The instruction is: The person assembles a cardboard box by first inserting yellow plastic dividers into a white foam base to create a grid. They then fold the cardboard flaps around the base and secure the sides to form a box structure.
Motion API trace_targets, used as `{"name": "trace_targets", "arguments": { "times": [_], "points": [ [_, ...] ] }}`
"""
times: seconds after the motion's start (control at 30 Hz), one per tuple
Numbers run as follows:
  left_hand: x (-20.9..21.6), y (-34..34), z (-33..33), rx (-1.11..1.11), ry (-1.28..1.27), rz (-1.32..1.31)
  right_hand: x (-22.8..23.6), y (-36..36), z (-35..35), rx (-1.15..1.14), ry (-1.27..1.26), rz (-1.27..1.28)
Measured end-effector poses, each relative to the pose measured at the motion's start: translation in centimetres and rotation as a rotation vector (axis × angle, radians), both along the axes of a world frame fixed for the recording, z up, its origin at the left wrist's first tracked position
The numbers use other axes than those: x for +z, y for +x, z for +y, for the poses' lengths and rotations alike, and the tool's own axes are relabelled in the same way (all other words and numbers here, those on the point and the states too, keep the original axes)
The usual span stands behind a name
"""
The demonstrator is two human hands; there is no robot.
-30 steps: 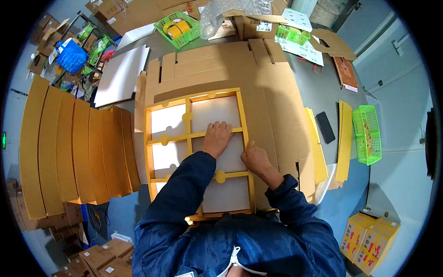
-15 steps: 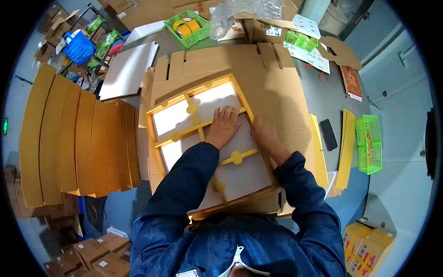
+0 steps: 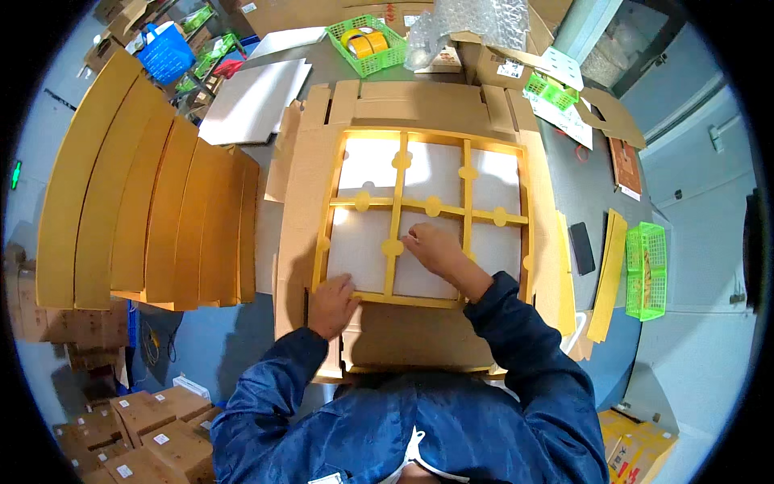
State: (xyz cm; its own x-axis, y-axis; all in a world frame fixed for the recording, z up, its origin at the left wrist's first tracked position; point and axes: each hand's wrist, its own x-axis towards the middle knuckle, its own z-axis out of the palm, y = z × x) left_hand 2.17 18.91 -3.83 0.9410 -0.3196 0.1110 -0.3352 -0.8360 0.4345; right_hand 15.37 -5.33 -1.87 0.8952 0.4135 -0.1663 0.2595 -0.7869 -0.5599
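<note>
A shallow yellow-edged box (image 3: pixel 524 242) with a white floor lies squarely on flattened brown cardboard (image 3: pixel 419 105). Yellow slotted dividers (image 3: pixel 433 207) with rounded bumps cross inside it and split it into several compartments. At the box's near left corner, my left hand (image 3: pixel 333 308) rests with its fingers stretched out over the rim. My right hand (image 3: pixel 439 254) is above the near middle compartment. Its fingers are curled together, with the tips close to the lengthwise divider on their left; whatever may be between them is hidden.
Tall yellow-brown cardboard pieces (image 3: pixel 169 210) stand in a row on the left. A green basket with tape rolls (image 3: pixel 367 47) and bubble wrap (image 3: pixel 468 24) sit at the back. On the right are a phone (image 3: pixel 582 248), yellow strips (image 3: pixel 606 274) and another green basket (image 3: pixel 647 270).
The box has turned to lie straight before me. My left hand has left its middle for the near left corner; my right hand has moved from the right rim to above a compartment.
</note>
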Motion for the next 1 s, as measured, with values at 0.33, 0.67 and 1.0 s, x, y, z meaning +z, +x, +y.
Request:
{"name": "trace_targets", "arguments": {
  "times": [0.33,0.67,1.0],
  "points": [
    [3.6,1.3,-4.5,0.203,0.104,-0.222,-1.5,-8.0,3.6,-0.037,-0.088,-0.156],
    [-1.8,2.3,-4.7,0.142,0.038,-0.158,-0.9,-8.9,2.3,0.144,-0.155,-0.309],
    [-1.3,1.7,-4.8,0.14,-0.022,-0.178,-0.1,-5.2,3.5,0.306,-0.106,-0.46]
  ]
}}
